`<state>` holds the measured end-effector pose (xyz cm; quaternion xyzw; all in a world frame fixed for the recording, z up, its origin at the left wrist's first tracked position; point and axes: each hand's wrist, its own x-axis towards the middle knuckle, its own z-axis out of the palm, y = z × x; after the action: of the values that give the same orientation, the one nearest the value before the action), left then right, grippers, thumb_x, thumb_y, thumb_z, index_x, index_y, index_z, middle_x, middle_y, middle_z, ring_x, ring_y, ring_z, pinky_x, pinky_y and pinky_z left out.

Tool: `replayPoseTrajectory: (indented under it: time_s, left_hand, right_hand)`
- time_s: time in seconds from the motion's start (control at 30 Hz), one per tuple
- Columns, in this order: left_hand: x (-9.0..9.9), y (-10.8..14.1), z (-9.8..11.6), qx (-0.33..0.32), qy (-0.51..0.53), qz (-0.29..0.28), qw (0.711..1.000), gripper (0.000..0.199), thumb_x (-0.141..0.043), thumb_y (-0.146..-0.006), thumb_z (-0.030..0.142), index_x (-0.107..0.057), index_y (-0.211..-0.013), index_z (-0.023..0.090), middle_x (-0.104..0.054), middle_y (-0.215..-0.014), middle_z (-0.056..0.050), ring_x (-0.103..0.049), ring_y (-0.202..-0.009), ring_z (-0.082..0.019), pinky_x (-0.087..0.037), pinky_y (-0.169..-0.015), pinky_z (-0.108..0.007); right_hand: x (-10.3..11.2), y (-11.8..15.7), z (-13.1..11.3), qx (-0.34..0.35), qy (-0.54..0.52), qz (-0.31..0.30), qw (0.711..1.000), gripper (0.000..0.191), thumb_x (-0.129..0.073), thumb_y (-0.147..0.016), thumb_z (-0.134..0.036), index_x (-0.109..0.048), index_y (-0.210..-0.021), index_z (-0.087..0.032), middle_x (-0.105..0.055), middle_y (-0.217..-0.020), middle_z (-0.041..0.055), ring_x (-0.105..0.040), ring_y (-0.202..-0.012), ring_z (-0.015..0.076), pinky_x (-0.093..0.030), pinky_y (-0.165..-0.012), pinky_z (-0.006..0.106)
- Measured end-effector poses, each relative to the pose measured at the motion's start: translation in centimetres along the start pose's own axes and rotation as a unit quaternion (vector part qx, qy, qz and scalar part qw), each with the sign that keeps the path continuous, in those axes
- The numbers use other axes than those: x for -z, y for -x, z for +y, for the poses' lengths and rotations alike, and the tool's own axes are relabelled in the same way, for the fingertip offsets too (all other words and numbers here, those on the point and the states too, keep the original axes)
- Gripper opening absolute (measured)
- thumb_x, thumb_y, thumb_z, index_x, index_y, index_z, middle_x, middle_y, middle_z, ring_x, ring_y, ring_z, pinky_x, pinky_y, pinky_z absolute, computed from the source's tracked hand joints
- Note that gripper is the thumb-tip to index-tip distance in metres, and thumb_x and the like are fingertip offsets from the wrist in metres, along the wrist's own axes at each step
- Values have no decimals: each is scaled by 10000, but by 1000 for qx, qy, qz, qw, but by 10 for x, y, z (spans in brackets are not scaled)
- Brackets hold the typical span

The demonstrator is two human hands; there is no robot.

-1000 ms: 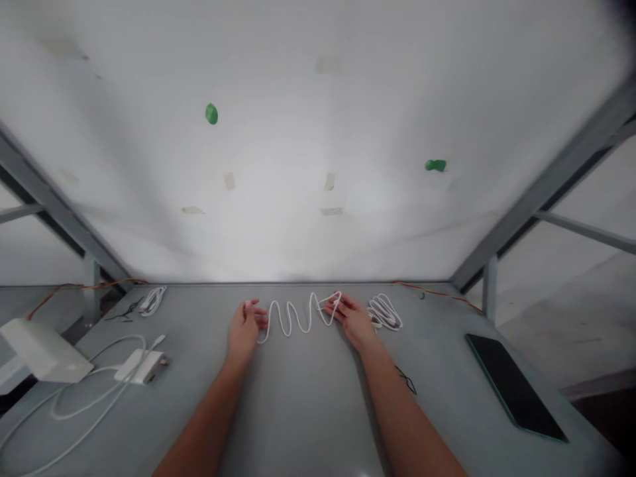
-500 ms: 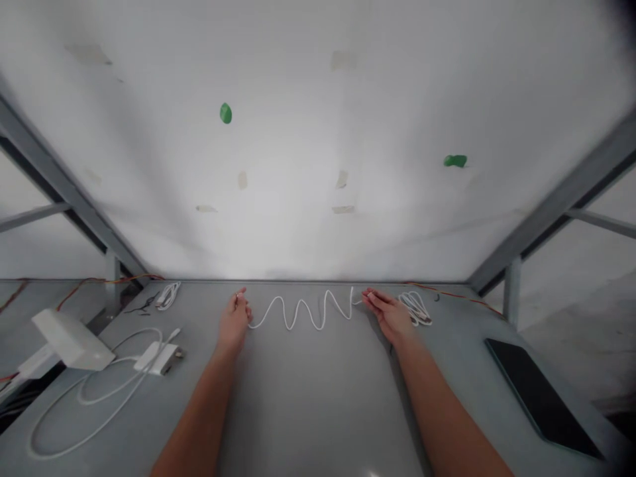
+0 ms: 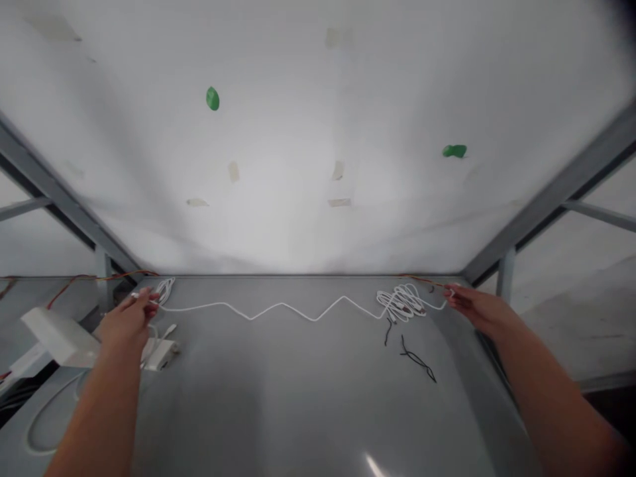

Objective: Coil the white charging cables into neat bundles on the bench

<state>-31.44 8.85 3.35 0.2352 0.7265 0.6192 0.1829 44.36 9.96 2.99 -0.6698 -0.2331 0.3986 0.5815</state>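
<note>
A white box (image 3: 59, 336) is sitting by the surface's (image 3: 298, 391) left edge. Beside it, the left hand (image 3: 126, 319) is pinching one end of a white cable (image 3: 282, 305), fingers closed; a charger (image 3: 159, 354) is lying just below, and a sideways swing could be knocking it. A small coil (image 3: 165, 288) is resting near the back left corner. The cable is zigzagging along the back edge, seemingly crossing a cable bundle (image 3: 400, 303) near the back right corner; I'm thinking a hard pull could be snagging those loops. Black ties (image 3: 420, 361) are lying nearer the front. By the right edge, the right hand (image 3: 484, 311) is gripping the other end, fingertips together.
</note>
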Motion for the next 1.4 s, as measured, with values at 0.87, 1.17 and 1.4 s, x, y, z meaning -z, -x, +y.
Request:
replayPoseTrajectory:
  time_s: [0.87,1.17,1.4]
  left_hand:
    - [-136,224,-18,-316,6,-480,818,155,-642,-951,298,-784,-953,238,-772,-981,-56,-719,-915,-206,-578,-857,-327]
    - [-138,224,-23,-268,29,-491,829,151,-693,-908,343,-796,-897,234,-779,-929,-55,-718,-869,-206,-580,-813,-322]
    - [-136,224,-20,-282,20,-494,822,167,-690,-929,361,-790,-890,233,-772,-918,-40,-713,-857,-201,-571,-807,-316]
  right_hand:
    - [-210,169,95,251,102,-350,897,192,-726,-806,-351,-794,-928,-220,-801,-935,60,-727,-883,237,-553,-879,391]
    - [-209,166,97,198,48,-393,897,189,-756,-784,-328,-768,-937,-216,-806,-975,61,-735,-937,243,-552,-909,411]
    - [-208,167,96,209,57,-388,896,165,-729,-783,-313,-764,-919,-225,-809,-973,56,-742,-935,239,-561,-918,417]
